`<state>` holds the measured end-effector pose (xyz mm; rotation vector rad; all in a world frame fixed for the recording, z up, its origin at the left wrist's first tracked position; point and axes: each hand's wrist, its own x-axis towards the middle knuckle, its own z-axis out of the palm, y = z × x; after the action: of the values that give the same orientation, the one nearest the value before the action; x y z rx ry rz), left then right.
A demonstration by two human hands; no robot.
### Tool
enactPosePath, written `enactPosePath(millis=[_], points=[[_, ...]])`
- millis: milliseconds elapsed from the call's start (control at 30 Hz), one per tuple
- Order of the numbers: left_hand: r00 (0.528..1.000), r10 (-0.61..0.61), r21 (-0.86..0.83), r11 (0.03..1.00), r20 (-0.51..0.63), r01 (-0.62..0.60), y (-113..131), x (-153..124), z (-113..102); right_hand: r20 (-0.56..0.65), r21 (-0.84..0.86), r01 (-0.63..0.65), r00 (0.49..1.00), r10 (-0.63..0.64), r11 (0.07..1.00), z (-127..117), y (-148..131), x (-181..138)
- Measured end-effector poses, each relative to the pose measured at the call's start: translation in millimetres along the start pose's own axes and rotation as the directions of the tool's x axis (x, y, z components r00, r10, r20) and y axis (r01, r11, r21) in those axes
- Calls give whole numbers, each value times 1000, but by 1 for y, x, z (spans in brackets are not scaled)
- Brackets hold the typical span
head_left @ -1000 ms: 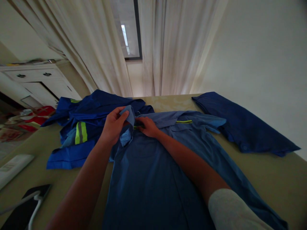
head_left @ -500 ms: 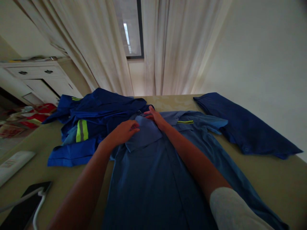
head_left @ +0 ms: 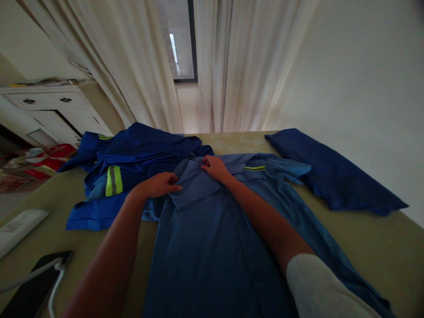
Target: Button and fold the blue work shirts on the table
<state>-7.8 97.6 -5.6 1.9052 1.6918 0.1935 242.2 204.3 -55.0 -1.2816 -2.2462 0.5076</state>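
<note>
A blue work shirt (head_left: 212, 247) lies spread flat on the olive table (head_left: 371, 238), collar away from me. My left hand (head_left: 159, 184) rests at the left edge of the folded-down collar flap (head_left: 195, 185), its fingers curled onto the cloth. At the top of the collar, my right hand (head_left: 214, 167) presses down with its fingers bent and pinched on the fabric. A yellow reflective strip (head_left: 254, 168) shows on the shirt's right shoulder.
A pile of darker blue garments with a yellow-grey reflective band (head_left: 111, 181) lies at the left back. A dark blue sleeve (head_left: 331, 176) spreads to the right. A black phone with a white cable (head_left: 36, 282) and a white flat object (head_left: 18, 225) lie at the left. Curtains hang behind.
One second ago my left hand held the collar flap raised. The flap now lies flat on the shirt, and both hands have moved down onto the collar.
</note>
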Motion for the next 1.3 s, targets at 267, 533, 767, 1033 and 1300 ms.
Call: enactPosePath(millis=[267,533,767,1033,1300], points=[[963,-97,-173,983,-251,54,24,26,38,-406,83,134,909,-90,987,-83,-11,0],[894,-202,-170,975,-401,144,2,30,14,-436,-241,-311,881,184,919,-188,96,-99],[818,122,450,875,-562,179,73,24,26,-412,-270,-622,764,496,735,-175,152,-175],[758,650,281,737,-46,-615,200,32,173,-426,2,-453,806,411,891,-151,166,-165],[727,686,318,692,-13,-648,192,13,198,-510,664,-230,556,657,711,-169,195,-149]])
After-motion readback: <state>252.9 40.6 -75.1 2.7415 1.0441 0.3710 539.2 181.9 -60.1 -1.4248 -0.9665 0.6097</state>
